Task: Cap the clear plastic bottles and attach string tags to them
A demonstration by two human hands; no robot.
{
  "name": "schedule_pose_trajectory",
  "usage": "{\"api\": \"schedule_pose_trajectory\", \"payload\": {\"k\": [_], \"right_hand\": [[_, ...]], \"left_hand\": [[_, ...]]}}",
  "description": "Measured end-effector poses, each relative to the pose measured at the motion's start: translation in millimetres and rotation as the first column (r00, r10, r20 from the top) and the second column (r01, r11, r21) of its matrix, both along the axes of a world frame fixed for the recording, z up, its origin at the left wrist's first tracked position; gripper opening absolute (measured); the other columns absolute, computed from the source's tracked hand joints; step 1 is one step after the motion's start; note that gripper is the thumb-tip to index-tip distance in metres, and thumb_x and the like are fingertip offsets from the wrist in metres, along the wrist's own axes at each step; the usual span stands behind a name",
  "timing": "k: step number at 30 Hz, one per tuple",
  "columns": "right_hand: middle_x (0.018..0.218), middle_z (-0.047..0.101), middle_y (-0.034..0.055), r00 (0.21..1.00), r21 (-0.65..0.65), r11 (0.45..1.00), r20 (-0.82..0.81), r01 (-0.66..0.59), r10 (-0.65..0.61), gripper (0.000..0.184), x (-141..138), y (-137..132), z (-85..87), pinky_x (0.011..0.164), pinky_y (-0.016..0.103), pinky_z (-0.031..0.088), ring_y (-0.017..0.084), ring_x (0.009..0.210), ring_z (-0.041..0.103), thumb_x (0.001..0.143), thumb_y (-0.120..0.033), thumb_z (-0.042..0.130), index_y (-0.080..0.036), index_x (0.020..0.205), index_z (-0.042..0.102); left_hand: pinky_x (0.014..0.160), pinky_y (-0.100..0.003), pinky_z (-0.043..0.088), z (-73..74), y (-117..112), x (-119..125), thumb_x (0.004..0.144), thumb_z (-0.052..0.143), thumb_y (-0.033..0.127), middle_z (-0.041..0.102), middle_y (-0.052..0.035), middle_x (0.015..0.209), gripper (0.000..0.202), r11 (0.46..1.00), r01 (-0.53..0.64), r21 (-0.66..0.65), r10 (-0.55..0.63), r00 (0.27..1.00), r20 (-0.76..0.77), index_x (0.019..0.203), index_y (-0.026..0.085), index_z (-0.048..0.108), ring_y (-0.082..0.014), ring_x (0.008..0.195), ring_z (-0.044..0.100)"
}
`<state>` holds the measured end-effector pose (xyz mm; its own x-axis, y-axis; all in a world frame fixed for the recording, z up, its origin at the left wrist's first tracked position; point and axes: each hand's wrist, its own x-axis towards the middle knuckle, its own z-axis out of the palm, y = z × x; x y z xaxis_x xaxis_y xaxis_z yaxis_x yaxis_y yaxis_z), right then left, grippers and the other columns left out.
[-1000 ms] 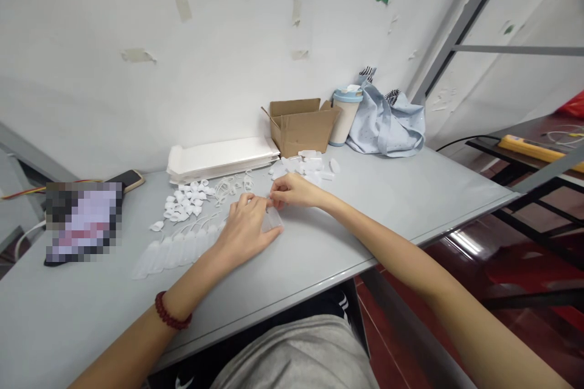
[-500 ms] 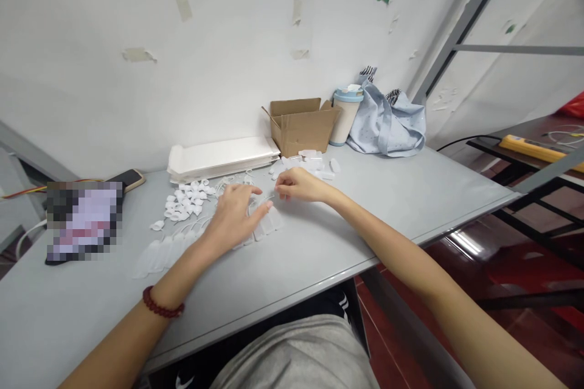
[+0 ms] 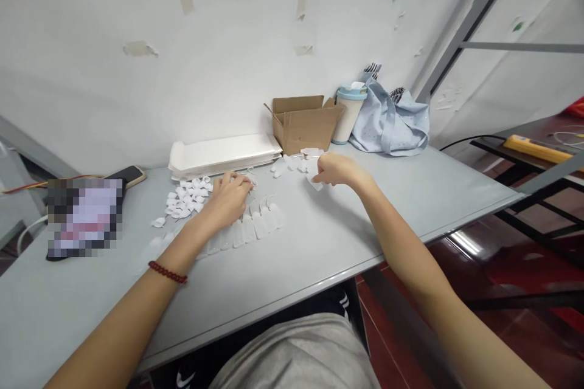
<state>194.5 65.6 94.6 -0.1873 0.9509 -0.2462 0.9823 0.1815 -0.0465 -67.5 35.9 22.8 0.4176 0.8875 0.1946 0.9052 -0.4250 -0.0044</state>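
My right hand (image 3: 338, 170) is closed in a pinch, with a flat translucent plastic piece (image 3: 314, 183) at its fingertips. It hangs over the right side of a loose group of similar plastic pieces (image 3: 285, 164). My left hand (image 3: 228, 197) has its fingers bent down onto some thin white strings (image 3: 250, 177); whatever lies between the fingertips is hidden. Below that hand, a row of translucent plastic pieces with thin loops (image 3: 259, 225) lies side by side, partly covered by my left forearm. Left of the hand is a heap of small white folded pieces (image 3: 185, 199).
Flat white boxes (image 3: 223, 155) lie against the wall, beside an open cardboard box (image 3: 308, 127). A cup with a blue lid (image 3: 349, 112) and a light blue cloth bag (image 3: 390, 124) stand farther right. A blurred-out item (image 3: 86, 219) and a phone (image 3: 132, 176) lie at left.
My right hand has moved right and away from my left hand, to the loose plastic pieces. My left hand has drawn back up-left from the row to the strings, its fingers now curled.
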Motion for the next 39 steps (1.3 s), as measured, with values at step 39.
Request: {"api": "schedule_pose_trajectory", "payload": {"k": [39], "right_hand": [[0.077,0.063,0.0022,0.477,0.287,0.904,-0.775,-0.318,0.414,0.020,-43.8,-18.7,-34.2,0.063,0.024,0.042,0.012,0.068,0.055,0.081,-0.033,0.065,-0.014,0.082,0.061]], "left_hand": [[0.078,-0.034,0.057,34.8,-21.8,11.8,0.063,0.075,0.028,0.070,-0.0030,0.080,0.025,0.978,-0.193,-0.080,0.130,0.264,0.956,0.083,0.017,0.065,-0.0182,0.078,0.067]]}}
